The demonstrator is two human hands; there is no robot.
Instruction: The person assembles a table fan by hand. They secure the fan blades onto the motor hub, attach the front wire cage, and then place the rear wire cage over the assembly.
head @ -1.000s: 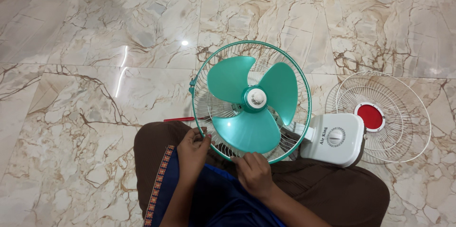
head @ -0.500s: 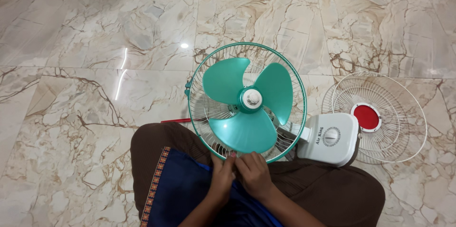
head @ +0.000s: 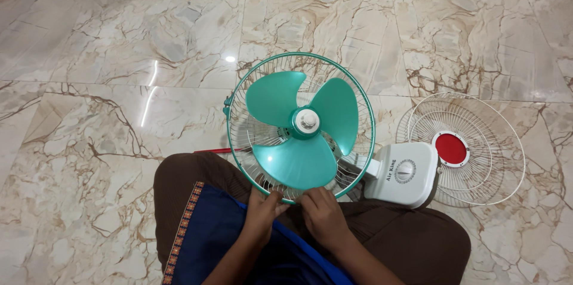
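A table fan lies on my lap with its three teal blades (head: 298,127) facing up inside the rear wire guard, which has a teal rim (head: 229,119). My left hand (head: 262,213) and my right hand (head: 322,216) sit side by side at the near bottom edge of that rim, fingers pinched on the rim and wires. The fan's white base (head: 403,174) with a round knob lies to the right of the guard.
The white front grille (head: 477,177) with a red centre disc lies flat on the marble floor at the right. A thin red tool (head: 216,151) pokes out from under the guard at the left. My brown-clad legs fill the bottom of the view.
My left hand slid from the lower left of the rim to its bottom, beside my right hand. The fan shifted slightly left in view.
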